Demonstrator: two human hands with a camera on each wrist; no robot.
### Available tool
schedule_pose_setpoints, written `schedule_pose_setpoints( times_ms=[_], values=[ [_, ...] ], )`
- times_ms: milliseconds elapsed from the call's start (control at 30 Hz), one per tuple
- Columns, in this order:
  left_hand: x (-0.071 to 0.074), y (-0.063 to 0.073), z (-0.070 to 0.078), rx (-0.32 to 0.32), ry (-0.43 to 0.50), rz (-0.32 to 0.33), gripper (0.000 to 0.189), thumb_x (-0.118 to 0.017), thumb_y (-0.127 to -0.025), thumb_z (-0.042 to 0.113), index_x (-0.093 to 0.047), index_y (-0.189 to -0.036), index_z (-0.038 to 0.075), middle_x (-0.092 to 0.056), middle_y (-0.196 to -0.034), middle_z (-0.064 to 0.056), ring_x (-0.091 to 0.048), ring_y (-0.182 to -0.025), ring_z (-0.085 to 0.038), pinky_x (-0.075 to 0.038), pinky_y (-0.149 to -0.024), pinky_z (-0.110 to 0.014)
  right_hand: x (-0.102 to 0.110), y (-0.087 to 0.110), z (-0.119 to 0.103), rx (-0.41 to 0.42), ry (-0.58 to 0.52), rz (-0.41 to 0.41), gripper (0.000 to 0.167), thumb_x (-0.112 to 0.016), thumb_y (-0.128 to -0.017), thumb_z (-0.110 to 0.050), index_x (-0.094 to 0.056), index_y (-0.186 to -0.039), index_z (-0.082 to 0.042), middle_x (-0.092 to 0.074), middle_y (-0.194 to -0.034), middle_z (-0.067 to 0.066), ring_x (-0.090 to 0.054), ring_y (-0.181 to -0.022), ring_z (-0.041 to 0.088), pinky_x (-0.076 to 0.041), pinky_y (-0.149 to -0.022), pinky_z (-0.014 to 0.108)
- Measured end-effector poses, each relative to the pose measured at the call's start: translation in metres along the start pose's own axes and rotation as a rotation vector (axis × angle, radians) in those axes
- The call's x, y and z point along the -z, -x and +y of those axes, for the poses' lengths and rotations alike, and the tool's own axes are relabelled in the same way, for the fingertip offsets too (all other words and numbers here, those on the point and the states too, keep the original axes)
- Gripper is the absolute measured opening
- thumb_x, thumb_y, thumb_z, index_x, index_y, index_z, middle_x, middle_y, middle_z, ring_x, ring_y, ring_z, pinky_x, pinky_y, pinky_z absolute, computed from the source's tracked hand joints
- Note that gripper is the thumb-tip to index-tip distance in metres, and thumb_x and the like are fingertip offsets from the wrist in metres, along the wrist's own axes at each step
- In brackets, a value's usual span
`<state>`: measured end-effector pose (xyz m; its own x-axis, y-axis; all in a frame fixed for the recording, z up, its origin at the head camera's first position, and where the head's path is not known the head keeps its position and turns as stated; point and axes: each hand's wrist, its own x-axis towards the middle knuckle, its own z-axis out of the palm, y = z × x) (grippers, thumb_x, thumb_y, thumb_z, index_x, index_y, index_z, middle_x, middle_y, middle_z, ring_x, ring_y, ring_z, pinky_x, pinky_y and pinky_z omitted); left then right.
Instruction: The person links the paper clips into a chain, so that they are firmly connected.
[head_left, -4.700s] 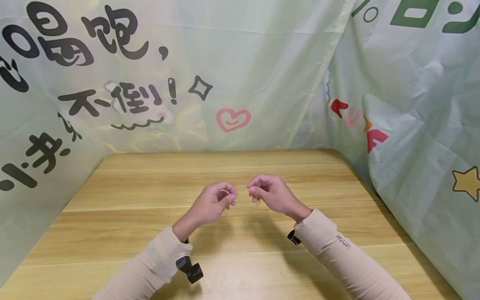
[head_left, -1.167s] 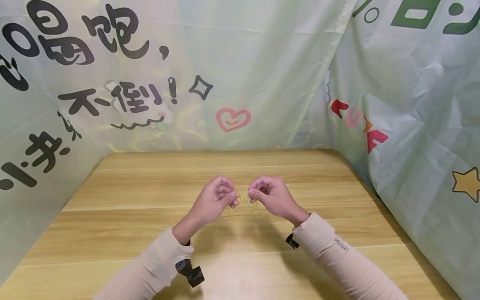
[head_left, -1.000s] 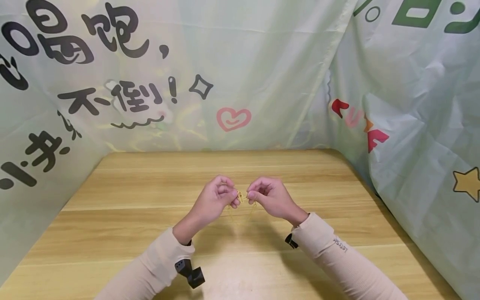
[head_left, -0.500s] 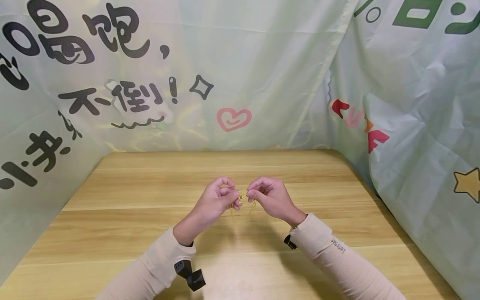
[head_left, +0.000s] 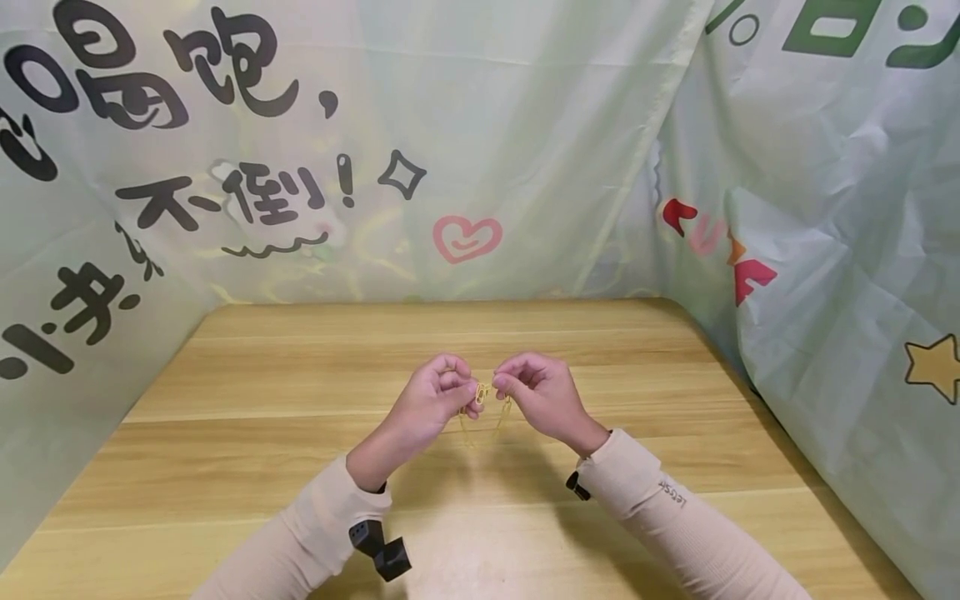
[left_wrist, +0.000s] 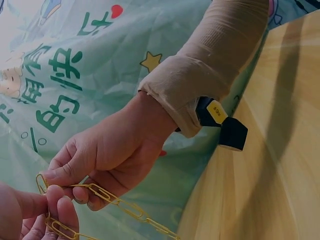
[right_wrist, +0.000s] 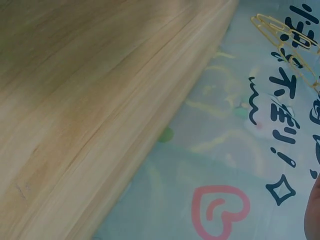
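My left hand [head_left: 423, 404] and right hand [head_left: 547, 396] face each other over the table, fingertips a short gap apart. Between the left thumb and fingers is a yellow paper clip [head_left: 481, 393]. The right thumb and finger pinch an end of a yellow paper clip chain [left_wrist: 141, 215], whose links trail downward in the left wrist view. A second strand of paper clips [left_wrist: 61, 229] hangs below the left fingers there, and one clip loop [left_wrist: 40, 183] stands up between both hands' fingertips. In the right wrist view, dangling paper clips [right_wrist: 270, 31] show at the top right.
The wooden table [head_left: 300, 350] spreads below both hands. Printed cloth [head_left: 525, 150] walls its back and sides. Black wrist cameras [head_left: 380, 550] are strapped at both sleeves.
The hands have come slightly closer together than in the earliest frame. More yellow clips now show at the left fingertips, and thin strands hang below both hands. Over the last second they barely moved.
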<state>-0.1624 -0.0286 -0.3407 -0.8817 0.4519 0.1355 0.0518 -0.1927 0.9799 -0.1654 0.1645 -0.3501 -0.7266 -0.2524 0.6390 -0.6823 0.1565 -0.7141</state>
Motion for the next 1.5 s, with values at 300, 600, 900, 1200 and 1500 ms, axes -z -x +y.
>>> schedule_pose_setpoints(
  times_ms=[300, 600, 900, 1200, 1500],
  values=[
    [0.003, 0.001, 0.0, -0.047, -0.081, -0.052, 0.013, -0.053, -0.095, -0.007, -0.043, -0.102, -0.004, -0.063, -0.084, -0.007, -0.062, -0.072, -0.016, -0.055, -0.071, -0.029, 0.0, -0.004, 0.002, 0.067, 0.08, 0.065, 0.015, -0.066, -0.082, 0.017, -0.065, -0.083, 0.003, -0.067, -0.073, 0.014, -0.062, -0.061, 0.013, -0.046, -0.05, 0.024],
    [0.006, 0.002, 0.002, -0.049, -0.167, -0.055, 0.01, -0.052, -0.096, -0.005, -0.045, -0.104, -0.005, -0.063, -0.087, -0.01, -0.062, -0.076, -0.018, -0.054, -0.071, -0.029, 0.005, -0.004, 0.0, 0.042, 0.112, 0.038, 0.014, -0.065, -0.081, 0.019, -0.064, -0.083, 0.005, -0.066, -0.07, 0.015, -0.062, -0.059, 0.019, -0.046, -0.049, 0.025],
    [0.012, 0.002, 0.001, -0.035, -0.245, -0.045, 0.013, -0.056, -0.096, -0.002, -0.047, -0.104, -0.004, -0.064, -0.089, -0.012, -0.061, -0.075, -0.021, -0.054, -0.07, -0.03, 0.014, -0.003, -0.004, -0.076, 0.118, -0.034, 0.007, -0.067, -0.085, 0.01, -0.066, -0.086, 0.004, -0.065, -0.072, 0.01, -0.061, -0.057, 0.024, -0.048, -0.049, 0.026],
    [0.018, 0.004, 0.001, -0.099, -0.37, -0.064, 0.006, -0.059, -0.094, 0.0, -0.055, -0.097, 0.0, -0.064, -0.089, -0.009, -0.062, -0.074, -0.024, -0.055, -0.069, -0.033, 0.02, -0.008, -0.024, -0.148, 0.115, -0.102, 0.002, -0.066, -0.088, 0.006, -0.065, -0.087, 0.006, -0.064, -0.073, 0.01, -0.06, -0.057, 0.021, -0.047, -0.049, 0.025],
    [0.029, 0.005, 0.006, -0.362, -0.77, -0.16, 0.01, -0.061, -0.09, -0.003, -0.066, -0.094, 0.005, -0.066, -0.088, -0.003, -0.061, -0.074, -0.012, -0.052, -0.065, -0.026, 0.033, -0.009, -0.011, -0.254, 0.139, -0.342, 0.008, -0.066, -0.089, 0.003, -0.066, -0.095, -0.003, -0.064, -0.082, 0.004, -0.059, -0.068, 0.016, -0.05, -0.061, 0.028]
  ],
)
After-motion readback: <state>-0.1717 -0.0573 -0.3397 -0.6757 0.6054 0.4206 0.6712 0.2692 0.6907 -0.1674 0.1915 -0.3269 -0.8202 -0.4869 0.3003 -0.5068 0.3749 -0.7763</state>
